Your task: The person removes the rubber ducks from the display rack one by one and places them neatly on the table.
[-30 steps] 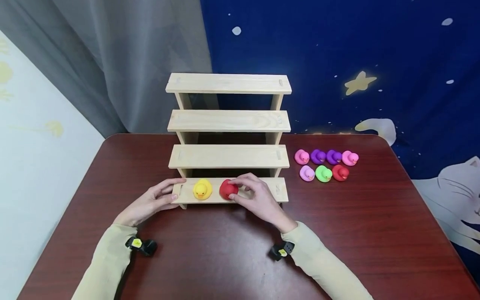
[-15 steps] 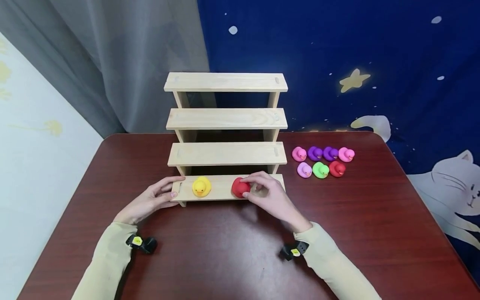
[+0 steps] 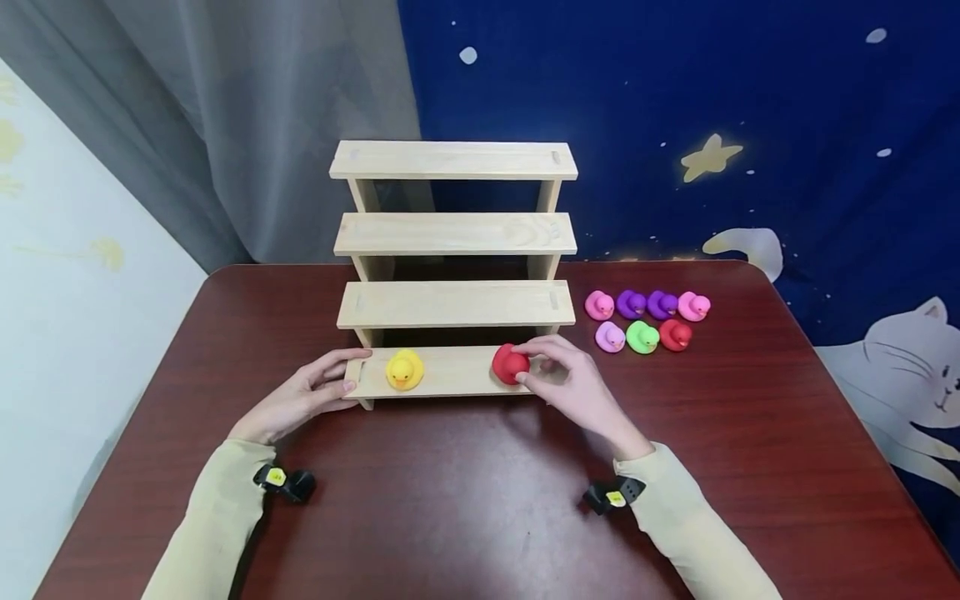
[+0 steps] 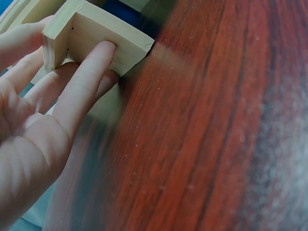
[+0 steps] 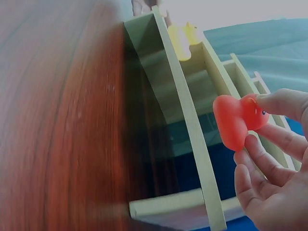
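Observation:
My right hand [image 3: 573,383] pinches a red rubber duck [image 3: 507,364] by its head between thumb and fingertips. In the right wrist view the duck [image 5: 232,122] is close over the front edge of the lowest shelf, toward its right end. My left hand [image 3: 296,400] grips the left end of that bottom shelf [image 3: 453,375] of a four-tier wooden stand. In the left wrist view, its fingers [image 4: 79,91] lie against the stand's side panel [image 4: 98,36] and under the board. A yellow rubber duck [image 3: 405,370] sits on the shelf's left part, facing forward.
Several small rubber ducks stand in two rows on the tabletop right of the stand: pink [image 3: 599,306], purple [image 3: 632,304], green [image 3: 642,337] and another red one [image 3: 676,335]. The three upper shelves [image 3: 453,304] rise behind. Curtains [image 3: 300,100] hang past the dark red table's [image 3: 450,500] back edge.
My right hand has moved right along the bottom shelf with the red duck, from near the yellow duck to the shelf's right part. The left hand keeps its grip on the shelf end.

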### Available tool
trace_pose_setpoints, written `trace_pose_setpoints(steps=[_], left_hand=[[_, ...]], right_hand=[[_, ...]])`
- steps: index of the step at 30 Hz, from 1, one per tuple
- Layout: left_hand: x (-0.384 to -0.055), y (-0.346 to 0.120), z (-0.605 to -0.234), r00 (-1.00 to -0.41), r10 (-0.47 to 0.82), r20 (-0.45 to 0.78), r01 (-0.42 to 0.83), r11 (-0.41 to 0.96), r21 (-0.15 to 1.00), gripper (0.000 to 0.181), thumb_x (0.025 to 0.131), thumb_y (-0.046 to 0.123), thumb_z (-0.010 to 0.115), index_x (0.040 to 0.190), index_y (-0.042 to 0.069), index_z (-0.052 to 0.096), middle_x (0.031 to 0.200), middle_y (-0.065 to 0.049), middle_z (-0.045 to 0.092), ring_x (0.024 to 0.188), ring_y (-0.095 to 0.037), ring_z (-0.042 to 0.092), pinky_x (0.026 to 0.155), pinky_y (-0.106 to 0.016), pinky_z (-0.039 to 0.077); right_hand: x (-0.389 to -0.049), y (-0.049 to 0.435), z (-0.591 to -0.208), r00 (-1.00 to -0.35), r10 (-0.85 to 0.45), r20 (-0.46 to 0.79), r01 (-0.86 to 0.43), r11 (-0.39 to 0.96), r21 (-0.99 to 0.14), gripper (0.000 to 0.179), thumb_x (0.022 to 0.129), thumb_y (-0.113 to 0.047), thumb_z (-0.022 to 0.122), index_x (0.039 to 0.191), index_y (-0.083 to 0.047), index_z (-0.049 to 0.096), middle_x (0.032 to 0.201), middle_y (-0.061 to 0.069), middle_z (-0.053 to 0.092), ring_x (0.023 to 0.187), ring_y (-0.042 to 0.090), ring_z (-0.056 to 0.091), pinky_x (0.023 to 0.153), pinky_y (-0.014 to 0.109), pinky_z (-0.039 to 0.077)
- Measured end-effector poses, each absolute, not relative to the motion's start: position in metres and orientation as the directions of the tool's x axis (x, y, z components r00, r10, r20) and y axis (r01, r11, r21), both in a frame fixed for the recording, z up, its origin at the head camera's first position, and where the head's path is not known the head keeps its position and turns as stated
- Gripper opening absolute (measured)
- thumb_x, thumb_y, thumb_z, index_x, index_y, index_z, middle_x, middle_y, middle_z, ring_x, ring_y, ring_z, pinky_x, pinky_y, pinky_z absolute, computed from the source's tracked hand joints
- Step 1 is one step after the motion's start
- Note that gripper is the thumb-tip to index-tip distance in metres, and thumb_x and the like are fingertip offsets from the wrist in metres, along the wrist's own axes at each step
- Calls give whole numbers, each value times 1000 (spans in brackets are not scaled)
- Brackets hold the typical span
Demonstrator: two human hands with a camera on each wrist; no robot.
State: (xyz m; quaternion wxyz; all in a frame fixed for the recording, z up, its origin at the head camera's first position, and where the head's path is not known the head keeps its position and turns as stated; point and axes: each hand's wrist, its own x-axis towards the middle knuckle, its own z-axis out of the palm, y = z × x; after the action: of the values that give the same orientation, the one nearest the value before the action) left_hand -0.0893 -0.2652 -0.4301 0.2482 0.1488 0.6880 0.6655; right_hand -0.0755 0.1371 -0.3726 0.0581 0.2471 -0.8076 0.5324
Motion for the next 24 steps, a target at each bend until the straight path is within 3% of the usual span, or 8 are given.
trace_pose_setpoints(steps=[10,14,24], left_hand=[[-89,-265,-429,-831,541,-133,-113,71,991,53,99,5,53,148,6,33,143,-21,35,118,-24,54,93,-41,47],[-89,-264,-428,-836,528,-149,-132,71,989,53,99,6,55,147,7,34,144,-20,34,118,-25,54,93,-41,48],[-88,-264,-428,-840,520,-157,-137,76,988,54,98,8,57,147,8,34,143,-20,36,117,-26,54,92,-41,48]], right_hand=[[-89,172,-397,-872,-302,386,-473,315,-823,29,82,-7,76,111,-7,71,108,5,65,86,28,57,76,34,46],[-89,183,-397,-882,-290,371,-457,334,-825,30,82,-5,76,112,-5,70,110,6,65,89,29,59,78,28,47],[-81,195,-379,-910,-263,321,-403,382,-831,33,81,7,73,113,4,67,109,15,64,94,30,58,81,33,50]])
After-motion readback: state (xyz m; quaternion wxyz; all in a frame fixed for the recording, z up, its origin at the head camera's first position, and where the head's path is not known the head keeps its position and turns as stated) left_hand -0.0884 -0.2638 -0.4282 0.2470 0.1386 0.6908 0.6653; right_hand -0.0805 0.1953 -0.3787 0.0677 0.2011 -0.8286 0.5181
